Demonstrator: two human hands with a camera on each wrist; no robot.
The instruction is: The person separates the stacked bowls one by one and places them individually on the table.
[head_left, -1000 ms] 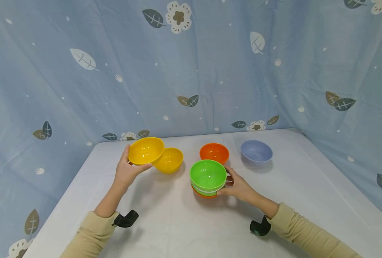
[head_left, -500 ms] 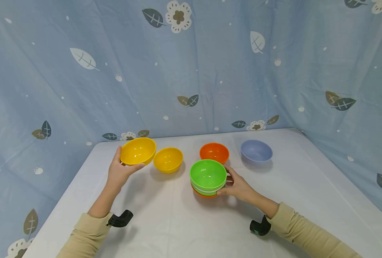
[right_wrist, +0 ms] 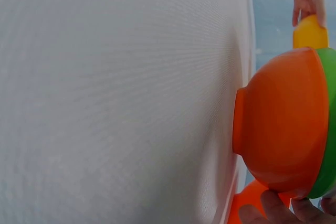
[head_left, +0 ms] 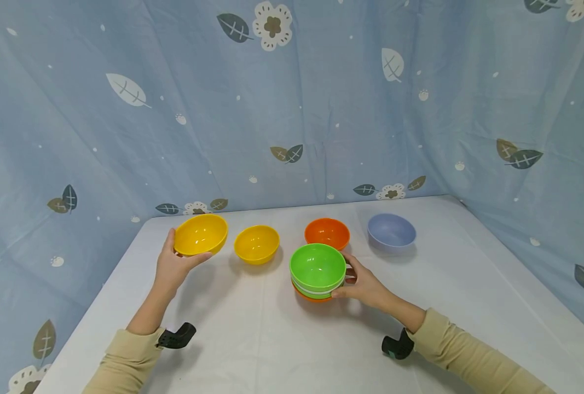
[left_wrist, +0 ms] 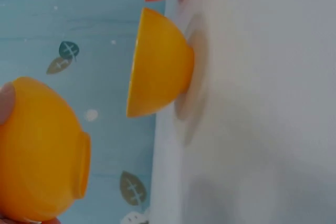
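Observation:
My left hand (head_left: pixel 173 268) grips a yellow bowl (head_left: pixel 200 235) by its side, held up off the table at the left with its mouth tilted toward me. Just right of it, a second yellow bowl (head_left: pixel 257 244) stands on the table. Near the middle, my right hand (head_left: pixel 368 287) holds a nested stack from its right side. A green bowl (head_left: pixel 318 267) tops this stack, a pale rim shows beneath it, and an orange bowl (right_wrist: pixel 283 124) forms the bottom. Whether the stack's foot touches the table I cannot tell.
Behind the stack stands another orange bowl (head_left: pixel 327 233). A periwinkle-blue bowl (head_left: pixel 392 232) is at the back right. All this is on a white-covered table (head_left: pixel 272 345), with a blue patterned curtain (head_left: pixel 292 109) along its back and sides.
My left hand has carried the yellow bowl leftward and slightly down, away from the standing yellow bowl it partly overlapped. My right hand and the stack stay in place.

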